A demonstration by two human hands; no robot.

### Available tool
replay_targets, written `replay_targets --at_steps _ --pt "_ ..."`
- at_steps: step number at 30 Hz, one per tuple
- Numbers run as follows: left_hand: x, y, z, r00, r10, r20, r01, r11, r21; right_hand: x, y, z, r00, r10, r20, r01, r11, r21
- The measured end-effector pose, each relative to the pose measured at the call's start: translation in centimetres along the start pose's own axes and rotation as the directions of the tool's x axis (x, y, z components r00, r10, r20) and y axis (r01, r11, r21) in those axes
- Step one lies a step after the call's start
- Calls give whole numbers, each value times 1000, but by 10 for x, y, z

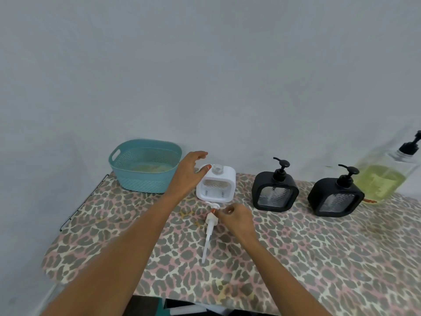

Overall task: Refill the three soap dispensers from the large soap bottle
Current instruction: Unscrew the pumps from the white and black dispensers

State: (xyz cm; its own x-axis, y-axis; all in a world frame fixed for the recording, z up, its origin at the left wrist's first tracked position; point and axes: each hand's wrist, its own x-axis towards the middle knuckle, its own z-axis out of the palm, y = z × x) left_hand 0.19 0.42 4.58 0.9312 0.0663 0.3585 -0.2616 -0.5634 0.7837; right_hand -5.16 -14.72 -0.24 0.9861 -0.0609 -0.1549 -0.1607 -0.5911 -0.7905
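Note:
A white square soap dispenser [216, 185] stands at the back of the table with its neck uncapped. Its white pump [209, 226] lies flat on the cloth in front of it, tube pointing toward me. My right hand [235, 218] rests on the pump's head, fingertips pinched around it. My left hand [188, 174] hovers open just left of the white dispenser, thumb near its top corner. Two black dispensers [274, 192] [335, 197] stand to the right with pumps on. The large clear bottle of yellow-green soap [385, 179] stands at the far right.
A teal plastic basket [145, 165] sits at the back left beside my left hand. The table [319, 258] is covered in a leopard-print cloth, with a metal rack edge [84, 197] at its left. A pale wall runs behind everything.

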Motion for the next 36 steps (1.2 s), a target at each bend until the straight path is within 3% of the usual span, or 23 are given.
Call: replay_targets --at_steps 4,8,13,22,36 --pt "3 30 19 994 105 -30 -106 994 -21 5 2 -48 991 -72 -115 73 997 5" --pt "6 51 53 980 172 101 -167 984 -58 22 12 -95 956 -92 -278 116 991 72" --pt "9 60 99 949 37 313 -9 996 -92 42 24 -135 910 -79 -408 130 987 98" --pt "20 53 133 865 -75 496 52 997 61 82 30 -135 955 -174 -239 170 985 -34" --pt "25 54 132 862 -10 506 -9 999 35 89 30 -142 931 -324 -169 304 943 -133"
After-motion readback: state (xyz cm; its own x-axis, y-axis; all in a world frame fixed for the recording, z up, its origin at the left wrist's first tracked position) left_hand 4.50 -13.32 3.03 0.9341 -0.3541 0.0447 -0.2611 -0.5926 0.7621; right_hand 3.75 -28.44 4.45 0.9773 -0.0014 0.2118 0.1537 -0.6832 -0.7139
